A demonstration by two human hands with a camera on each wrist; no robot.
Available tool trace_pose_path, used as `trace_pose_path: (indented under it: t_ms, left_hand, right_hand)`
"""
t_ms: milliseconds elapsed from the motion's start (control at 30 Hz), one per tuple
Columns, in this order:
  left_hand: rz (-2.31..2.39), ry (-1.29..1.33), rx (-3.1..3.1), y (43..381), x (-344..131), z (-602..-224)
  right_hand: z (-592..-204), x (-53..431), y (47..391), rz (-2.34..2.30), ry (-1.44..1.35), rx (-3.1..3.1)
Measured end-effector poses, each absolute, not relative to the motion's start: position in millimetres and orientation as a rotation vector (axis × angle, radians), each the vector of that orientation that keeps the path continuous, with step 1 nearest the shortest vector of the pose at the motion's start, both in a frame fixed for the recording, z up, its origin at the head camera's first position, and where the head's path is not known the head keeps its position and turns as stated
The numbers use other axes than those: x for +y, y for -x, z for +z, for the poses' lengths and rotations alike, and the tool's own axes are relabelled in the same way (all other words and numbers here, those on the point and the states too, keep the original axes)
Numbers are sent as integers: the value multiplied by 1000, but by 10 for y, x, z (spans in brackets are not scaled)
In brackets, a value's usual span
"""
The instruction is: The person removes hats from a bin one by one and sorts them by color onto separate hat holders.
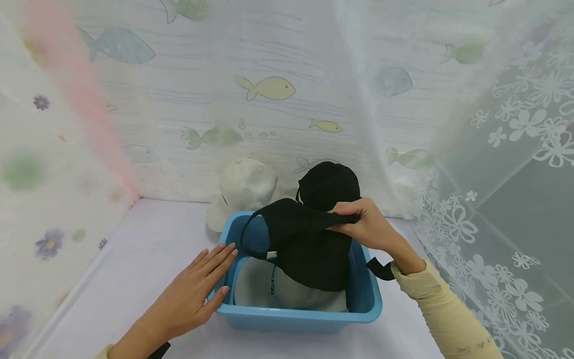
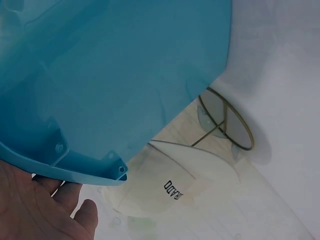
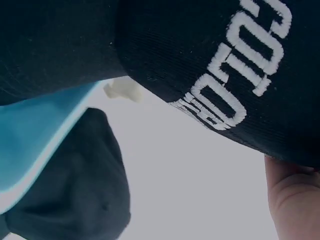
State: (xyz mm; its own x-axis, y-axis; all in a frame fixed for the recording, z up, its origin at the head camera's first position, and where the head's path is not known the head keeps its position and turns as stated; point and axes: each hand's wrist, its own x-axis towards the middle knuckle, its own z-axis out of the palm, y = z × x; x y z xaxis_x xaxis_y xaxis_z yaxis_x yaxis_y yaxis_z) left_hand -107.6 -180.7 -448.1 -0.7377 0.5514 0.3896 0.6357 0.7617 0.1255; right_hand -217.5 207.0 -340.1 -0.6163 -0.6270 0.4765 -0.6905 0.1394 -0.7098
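Note:
My right hand (image 1: pixel 369 224) pinches a black cap (image 1: pixel 309 254) by one end, above the blue plastic basin (image 1: pixel 305 315). The cap's open back strap loops toward the basin's left side. White embroidered letters show on the black cap (image 3: pixel 175 55) in the right wrist view, with part of the right hand (image 3: pixel 290 200) at its edge. Fingers extended, my left hand (image 1: pixel 193 294) rests on the basin's left rim. Inside the basin, beneath the black cap, lies a grey cap (image 1: pixel 253 284) with small dark lettering; the black cap hides part of it.
Behind the basin stand a white cap (image 1: pixel 248 182) at left and another black cap (image 1: pixel 329 182) at right. A wire stand (image 2: pixel 245 131) with a round base shows beside the white cap in the left wrist view. A fish-patterned curtain (image 1: pixel 278 114) hangs behind.

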Motion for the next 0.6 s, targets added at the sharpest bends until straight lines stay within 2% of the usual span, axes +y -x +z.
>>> trace_pose_path:
  t_ms: [600]
  left_hand:
    - [-388, 896, -2628, 1070, -1797, -4512]
  right_hand:
    - [-2856, 2230, 2307, 1409, -1331, -2200]
